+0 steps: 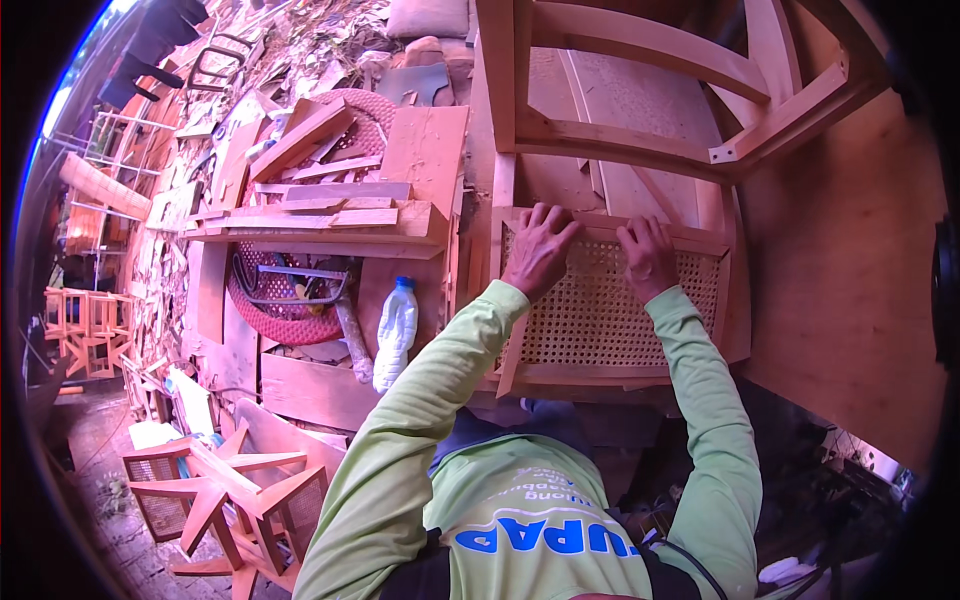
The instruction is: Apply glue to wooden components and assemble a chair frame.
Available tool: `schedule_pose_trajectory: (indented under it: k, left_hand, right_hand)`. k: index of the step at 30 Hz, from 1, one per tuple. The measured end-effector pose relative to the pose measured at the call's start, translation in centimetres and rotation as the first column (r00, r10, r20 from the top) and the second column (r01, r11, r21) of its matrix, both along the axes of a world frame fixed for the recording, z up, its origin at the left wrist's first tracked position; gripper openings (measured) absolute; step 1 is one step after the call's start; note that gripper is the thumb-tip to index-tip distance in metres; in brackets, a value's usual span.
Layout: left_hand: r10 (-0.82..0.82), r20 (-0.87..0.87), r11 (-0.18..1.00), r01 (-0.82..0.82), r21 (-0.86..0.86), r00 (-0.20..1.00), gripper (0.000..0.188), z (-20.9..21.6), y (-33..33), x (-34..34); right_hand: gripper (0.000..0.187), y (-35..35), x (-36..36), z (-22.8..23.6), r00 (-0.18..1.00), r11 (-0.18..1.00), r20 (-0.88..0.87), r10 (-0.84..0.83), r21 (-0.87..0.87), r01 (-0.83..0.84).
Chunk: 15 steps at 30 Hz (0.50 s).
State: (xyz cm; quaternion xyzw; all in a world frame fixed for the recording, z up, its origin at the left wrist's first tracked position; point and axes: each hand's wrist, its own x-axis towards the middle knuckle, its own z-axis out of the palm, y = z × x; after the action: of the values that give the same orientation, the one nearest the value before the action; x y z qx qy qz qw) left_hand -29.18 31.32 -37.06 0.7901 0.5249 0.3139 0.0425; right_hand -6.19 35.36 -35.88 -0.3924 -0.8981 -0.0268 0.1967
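A woven cane panel with wooden strips along its edges lies flat on the chair frame in front of me. My left hand curls its fingers over the panel's far wooden strip, near the left corner. To its right, my right hand grips the same strip with bent fingers, its palm side hidden. A loose-looking slat runs along the panel's left edge. Beyond the hands rises a wooden chair frame with a curved rail.
Left of the panel, wood offcuts lie over a round red woven seat. A hacksaw and a white bottle with a blue cap are nearby. Wooden frames stand lower left; a plywood board is at right.
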Motion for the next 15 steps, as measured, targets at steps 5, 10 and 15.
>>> schedule_pose_trajectory:
  k: [5, 10, 15]
  left_hand:
    - [0.001, 0.067, 1.0, -0.001, -0.003, 0.998, 0.029, 0.6, 0.3, 0.1]
    - [0.033, -0.026, 0.999, -0.033, -0.027, 0.999, 0.028, 0.9, 0.1, -1.1]
    - [0.012, -0.044, 0.999, -0.014, -0.029, 0.999, 0.026, 1.3, 0.3, 0.1]
  right_hand:
    - [0.028, -0.7, 0.1, -0.6, 0.99, 0.997, -0.125, -0.062, -0.053, 0.055]
    - [0.037, -1.1, 0.6, -1.6, 0.936, 0.977, -0.293, -0.195, 0.03, 0.212]
    - [0.02, 4.0, 4.8, -3.2, 0.878, 0.936, -0.334, -0.342, -0.042, 0.349]
